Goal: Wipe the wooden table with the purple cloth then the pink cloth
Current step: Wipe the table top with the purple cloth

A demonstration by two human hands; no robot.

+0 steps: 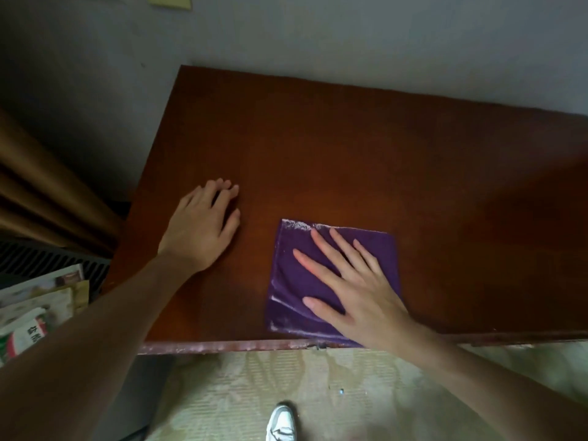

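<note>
A folded purple cloth (296,281) lies flat on the dark wooden table (381,160), close to the table's near edge. My right hand (356,288) presses down on the cloth with its fingers spread flat. My left hand (202,227) rests palm down on the bare wood to the left of the cloth, fingers slightly curled, holding nothing. No pink cloth is in view.
The table stands against a grey wall (286,33). A brown curtain (38,186) hangs at the left, with printed bags (35,316) stacked below it. A patterned floor (254,386) and a white shoe (281,421) show below the table's worn front edge (222,346).
</note>
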